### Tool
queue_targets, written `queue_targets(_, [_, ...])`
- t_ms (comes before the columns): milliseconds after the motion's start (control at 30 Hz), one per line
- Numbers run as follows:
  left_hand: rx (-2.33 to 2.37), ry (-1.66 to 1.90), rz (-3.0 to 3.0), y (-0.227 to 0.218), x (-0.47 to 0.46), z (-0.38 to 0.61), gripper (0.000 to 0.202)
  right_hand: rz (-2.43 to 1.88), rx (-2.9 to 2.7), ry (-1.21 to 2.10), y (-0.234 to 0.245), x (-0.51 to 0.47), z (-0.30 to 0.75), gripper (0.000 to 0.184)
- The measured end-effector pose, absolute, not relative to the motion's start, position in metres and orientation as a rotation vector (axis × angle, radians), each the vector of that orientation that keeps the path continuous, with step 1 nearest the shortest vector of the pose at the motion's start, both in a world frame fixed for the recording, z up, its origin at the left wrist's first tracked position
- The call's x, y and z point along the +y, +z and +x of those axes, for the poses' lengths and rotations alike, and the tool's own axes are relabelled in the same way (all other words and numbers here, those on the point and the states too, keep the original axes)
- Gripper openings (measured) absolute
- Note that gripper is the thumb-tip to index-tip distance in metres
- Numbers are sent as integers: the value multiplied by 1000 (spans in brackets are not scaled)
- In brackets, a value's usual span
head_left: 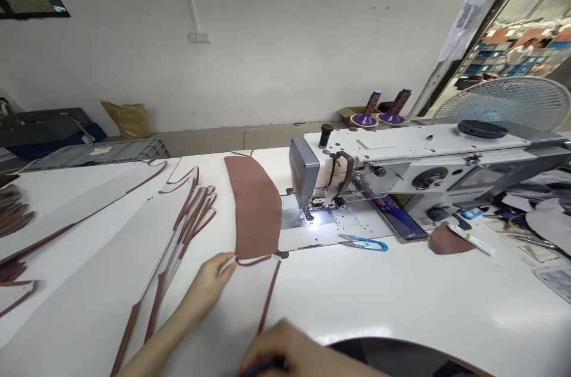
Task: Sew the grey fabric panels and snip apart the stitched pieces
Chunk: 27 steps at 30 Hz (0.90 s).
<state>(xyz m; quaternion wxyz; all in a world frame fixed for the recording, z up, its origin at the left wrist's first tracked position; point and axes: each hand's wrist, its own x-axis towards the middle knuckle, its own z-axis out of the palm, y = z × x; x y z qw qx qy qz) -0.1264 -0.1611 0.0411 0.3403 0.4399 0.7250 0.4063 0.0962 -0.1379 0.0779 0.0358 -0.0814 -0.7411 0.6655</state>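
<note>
My left hand (209, 283) pinches the top corner of a pale grey panel with brown edging (243, 294), between thumb and fingers. A curved brown piece (254, 204) lies flat on the table just beyond that panel's top edge; whether the two are joined I cannot tell. Low in the view, my right hand (285, 350) is closed above the same panel, slightly blurred. Something dark shows under its fingers, too hidden to name. The lit presser foot of the sewing machine (307, 214) stands right of the brown piece.
More brown-edged panels (187, 216) lie fanned out on the left. Blue thread snips (364, 243), a phone (401, 219) and a brown scrap (448, 240) lie near the machine. Two purple-based thread cones (370, 109) and a fan (504, 103) stand behind it.
</note>
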Motion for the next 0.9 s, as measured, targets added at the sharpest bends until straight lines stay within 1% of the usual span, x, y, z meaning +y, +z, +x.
queue_targets(67, [1849,980,1184,40,-190,-119,39,-527,-2176,2007,72,-116,99,54])
queue_targets(167, [1776,934,1126,44,-223,-103,38,-777,-2148,2068,60,-96,93,60])
queue_targets(333, [1739,998,967,53,-244,-88,35,-817,-2232,2317,49,-91,77,63])
queue_targets(467, [1753,1064,853,56,-249,-88,36,-786,-2153,2533,49,-89,71,64])
queue_targets(667, [1681,1058,792,56,-254,-88,36,-827,-2158,2488,50,-89,70,68])
queue_targets(800, [1628,1027,794,52,-255,-86,33,-764,-2079,2570,52,-92,70,66])
queue_targets(900, [1640,1069,787,49,-253,-85,32,-707,-2065,2542,54,-93,69,64])
